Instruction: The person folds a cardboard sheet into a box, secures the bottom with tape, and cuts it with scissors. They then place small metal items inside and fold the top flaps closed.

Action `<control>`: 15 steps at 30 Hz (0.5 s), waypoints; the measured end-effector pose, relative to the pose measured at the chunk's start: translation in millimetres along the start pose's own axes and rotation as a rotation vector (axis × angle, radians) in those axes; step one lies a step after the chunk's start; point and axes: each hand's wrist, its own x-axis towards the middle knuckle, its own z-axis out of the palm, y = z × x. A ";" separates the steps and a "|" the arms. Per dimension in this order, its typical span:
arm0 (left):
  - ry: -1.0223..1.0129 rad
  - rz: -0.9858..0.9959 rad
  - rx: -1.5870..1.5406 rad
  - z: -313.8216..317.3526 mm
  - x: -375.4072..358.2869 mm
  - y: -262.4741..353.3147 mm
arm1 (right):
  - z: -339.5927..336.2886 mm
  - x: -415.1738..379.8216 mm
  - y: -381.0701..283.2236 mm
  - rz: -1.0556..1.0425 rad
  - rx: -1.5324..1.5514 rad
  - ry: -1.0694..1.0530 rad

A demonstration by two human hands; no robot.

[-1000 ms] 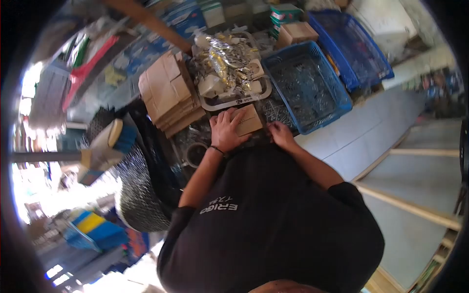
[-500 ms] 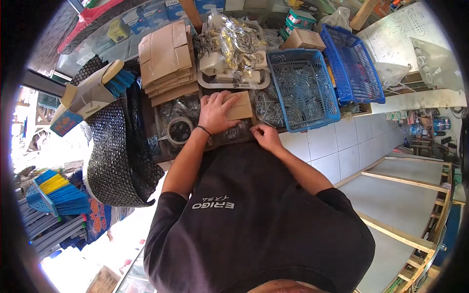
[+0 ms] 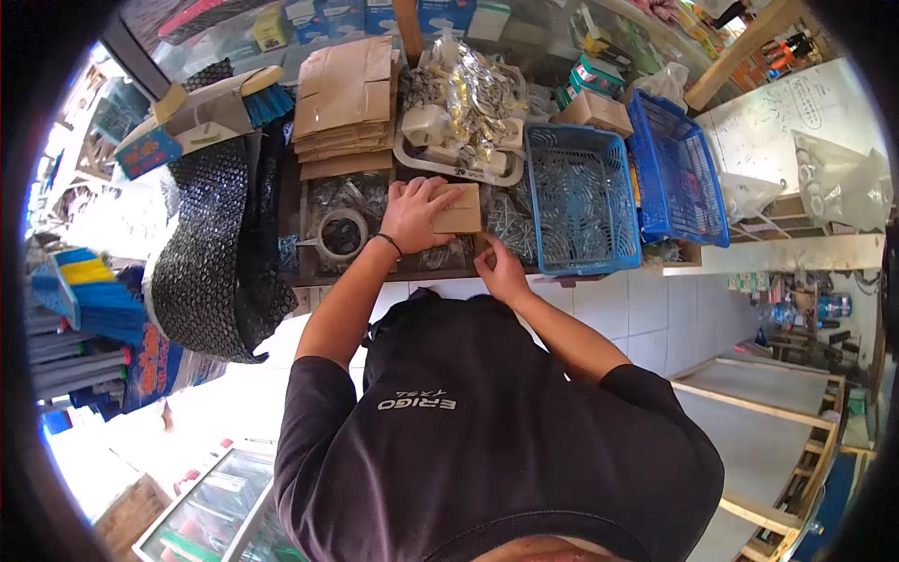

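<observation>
A small brown cardboard box (image 3: 459, 210) lies on the cluttered counter in front of me. My left hand (image 3: 412, 220) grips it from the left, its fingers laid over the top. Close to the box's near right corner is my right hand (image 3: 504, 272), its index finger and thumb curled towards each other. Whatever may be between those fingertips is too small to make out. Just left of my left hand sits a roll of tape (image 3: 341, 234). Loose nails or screws (image 3: 510, 228) in clear plastic lie right of the box.
Flattened cardboard (image 3: 345, 103) is stacked behind, beside a white tray (image 3: 449, 169) heaped with small packets. Two blue plastic baskets stand right, the nearer basket (image 3: 582, 267) at the counter edge. Black bubble wrap (image 3: 201, 253) hangs at left, near a broom (image 3: 201, 131).
My view has shifted and tilted slightly. My left hand stays on the box. My right hand's index finger reaches further up towards the box's near right corner.
</observation>
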 end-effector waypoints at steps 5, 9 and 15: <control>-0.087 -0.049 0.142 -3.0 3.8 9.6 | -5.5 -7.9 26.2 -0.155 -0.051 -0.080; -0.170 -0.188 0.114 -8.9 9.0 21.6 | -22.5 -30.4 43.5 -0.101 0.128 -0.179; -0.017 -0.267 0.084 -24.4 -1.7 40.4 | -24.0 -67.8 93.6 0.052 0.219 -0.267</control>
